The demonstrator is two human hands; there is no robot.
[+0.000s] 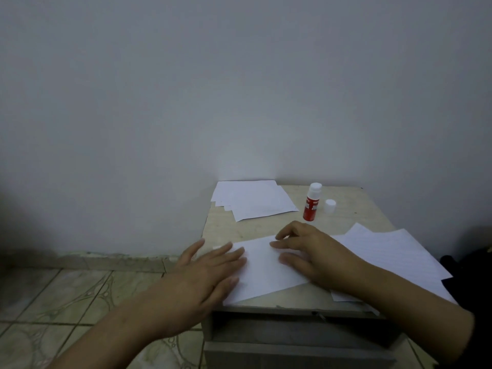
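Note:
A folded white sheet of paper (262,267) lies at the front of a small beige table (354,214). My left hand (207,272) lies flat on its left edge with straight fingers. From the right, my right hand (308,251) presses its fingertips onto the sheet; its fingers are slightly bent and hold nothing. A red glue stick (311,202) stands upright behind the sheet, and its white cap (330,206) stands beside it on the right.
A stack of white sheets (253,199) lies at the table's back left, against the wall. More white sheets (394,257) lie at the right under my right forearm. A tiled floor (66,302) is at the left. The table has an open drawer slot (292,334) below.

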